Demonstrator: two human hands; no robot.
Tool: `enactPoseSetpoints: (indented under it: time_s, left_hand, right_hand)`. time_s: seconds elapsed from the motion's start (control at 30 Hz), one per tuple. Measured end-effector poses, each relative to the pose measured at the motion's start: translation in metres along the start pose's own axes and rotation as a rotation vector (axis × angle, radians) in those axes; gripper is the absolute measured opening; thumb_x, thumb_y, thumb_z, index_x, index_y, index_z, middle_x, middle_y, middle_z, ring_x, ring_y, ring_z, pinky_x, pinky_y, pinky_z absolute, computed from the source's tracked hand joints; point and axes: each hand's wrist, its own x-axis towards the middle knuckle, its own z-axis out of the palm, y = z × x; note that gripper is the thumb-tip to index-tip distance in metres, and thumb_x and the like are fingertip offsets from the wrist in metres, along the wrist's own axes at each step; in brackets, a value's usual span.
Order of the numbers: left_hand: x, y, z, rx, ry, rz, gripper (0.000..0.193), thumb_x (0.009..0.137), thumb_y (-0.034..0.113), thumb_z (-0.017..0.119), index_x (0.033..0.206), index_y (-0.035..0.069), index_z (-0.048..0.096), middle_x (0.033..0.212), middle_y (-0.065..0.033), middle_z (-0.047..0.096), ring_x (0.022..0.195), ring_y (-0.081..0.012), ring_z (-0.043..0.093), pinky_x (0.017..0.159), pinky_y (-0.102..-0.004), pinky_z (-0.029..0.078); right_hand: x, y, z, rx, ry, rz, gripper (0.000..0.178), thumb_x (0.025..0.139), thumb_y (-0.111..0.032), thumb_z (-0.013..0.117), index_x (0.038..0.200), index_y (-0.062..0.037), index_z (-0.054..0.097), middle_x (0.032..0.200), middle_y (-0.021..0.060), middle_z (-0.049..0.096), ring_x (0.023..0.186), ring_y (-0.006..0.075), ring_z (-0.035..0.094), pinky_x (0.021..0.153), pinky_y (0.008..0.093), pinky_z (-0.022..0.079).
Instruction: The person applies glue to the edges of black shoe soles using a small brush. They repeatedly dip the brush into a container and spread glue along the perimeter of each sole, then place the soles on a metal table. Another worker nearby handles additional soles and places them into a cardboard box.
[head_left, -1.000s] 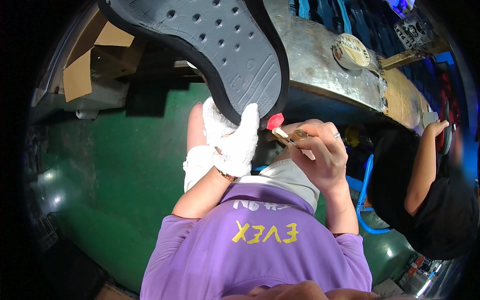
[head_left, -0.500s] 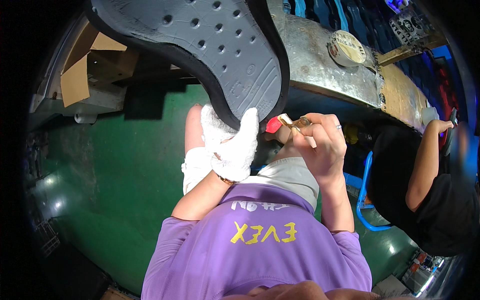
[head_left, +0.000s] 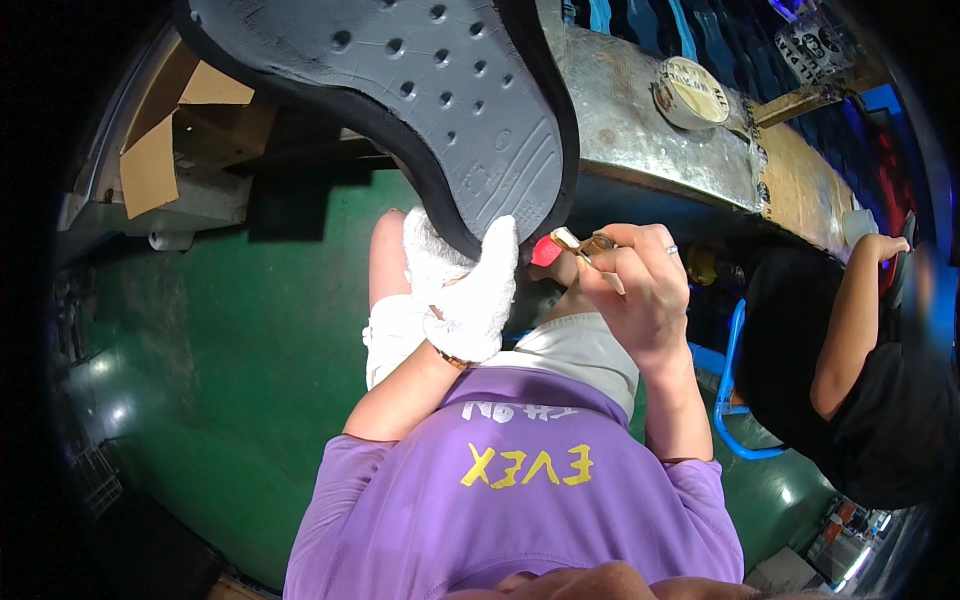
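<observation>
Presently gripping the sole (head_left: pixel 480 140) near its heel (head_left: pixel 532 188), ahead of the knees (head_left: pixel 388 240), with the gloved left hand (head_left: pixel 470 295); pinching a clip (head_left: pixel 592 247) in the bare right hand (head_left: pixel 645 290), with a red piece (head_left: pixel 545 250) at the black rim (head_left: pixel 568 160), touching or just beside. Evidently mid-work; impossible to judge the share of rim done or left. Nearby: tub (head_left: pixel 695 93) on the tabletop (head_left: pixel 650 150), box (head_left: pixel 150 180) at left, co-worker (head_left: pixel 850 340) at right; gloved thumb (head_left: pixel 500 240) partly hiding the heel

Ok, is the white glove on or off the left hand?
On: the white glove covers the left hand from thumb to wrist, its thumb against the grey sole.
</observation>
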Motion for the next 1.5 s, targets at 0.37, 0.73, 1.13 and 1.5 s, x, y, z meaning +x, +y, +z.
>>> enactPoseSetpoints:
  time_s: [0.37,0.73,1.13,1.5]
  left_hand:
    - [0.002,-0.004,-0.006,0.104,0.001,-0.056,0.044,0.091,0.000,0.069,0.132,0.000,0.052,0.120,-0.0121,0.067,0.105,-0.0191,0.066,0.091,-0.0321,0.052]
    - [-0.002,0.005,-0.004,0.027,-0.032,-0.131,0.053,0.090,-0.006,0.069,0.138,0.001,0.049,0.125,-0.0112,0.064,0.109,-0.0166,0.064,0.093,-0.0301,0.052]
    - [-0.003,0.012,0.001,-0.193,-0.151,-0.089,0.024,0.100,0.007,0.059,0.123,0.000,0.063,0.112,-0.0075,0.070,0.099,-0.0176,0.067,0.087,-0.0305,0.055]
    - [-0.006,-0.004,-0.002,0.047,0.033,-0.079,0.058,0.091,-0.007,0.067,0.143,0.000,0.043,0.131,-0.0126,0.061,0.115,-0.0182,0.061,0.099,-0.0319,0.050]
  right_hand:
    - [-0.010,-0.009,0.003,0.172,-0.067,-0.157,0.030,0.061,0.002,0.082,0.082,-0.0034,0.062,0.101,0.0123,0.064,0.081,0.0288,0.062,0.069,0.0369,0.052]
    - [-0.013,-0.005,0.001,0.144,-0.023,-0.084,0.029,0.067,0.001,0.082,0.084,-0.0051,0.059,0.098,0.0116,0.064,0.079,0.0283,0.061,0.069,0.0381,0.050]
    - [-0.013,0.006,-0.008,0.028,0.107,-0.015,0.027,0.066,-0.002,0.080,0.085,-0.0067,0.061,0.097,0.0109,0.067,0.078,0.0279,0.062,0.069,0.0379,0.050]
    - [-0.018,0.000,0.003,0.139,-0.038,-0.139,0.028,0.063,-0.002,0.081,0.082,-0.0048,0.061,0.100,0.0113,0.064,0.077,0.0272,0.060,0.066,0.0384,0.048]
